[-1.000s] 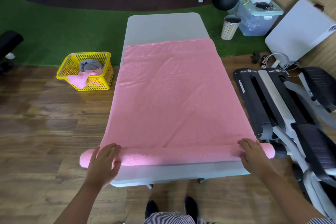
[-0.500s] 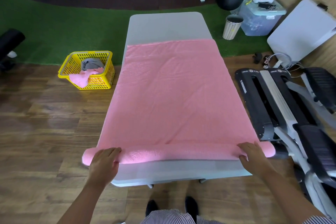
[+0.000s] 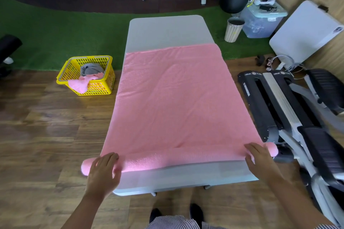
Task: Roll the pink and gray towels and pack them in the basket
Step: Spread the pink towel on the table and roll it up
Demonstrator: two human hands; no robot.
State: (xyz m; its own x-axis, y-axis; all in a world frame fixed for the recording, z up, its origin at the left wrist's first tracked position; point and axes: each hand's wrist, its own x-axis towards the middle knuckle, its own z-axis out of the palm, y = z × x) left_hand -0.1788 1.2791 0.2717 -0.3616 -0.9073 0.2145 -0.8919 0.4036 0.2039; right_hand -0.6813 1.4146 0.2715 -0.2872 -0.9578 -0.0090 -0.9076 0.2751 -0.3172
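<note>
A pink towel (image 3: 175, 98) is lying spread lengthwise over a gray table (image 3: 167, 29), its near end wound into a narrow roll (image 3: 178, 160) that is running across the table's width and overhanging both side edges. The left hand (image 3: 102, 173) is resting palm-down on the roll near its left end, fingers spread flat and not closed around anything; the right hand (image 3: 260, 160) is pressing likewise on the roll near its right end, fingers extended and open. A bare strip of table is showing between the roll and the near edge. A yellow basket (image 3: 104, 89) is sitting on the wooden floor just beside the table's left side, holding a gray towel (image 3: 91, 69) and a second pink cloth (image 3: 80, 83) that is draping over its front rim.
</note>
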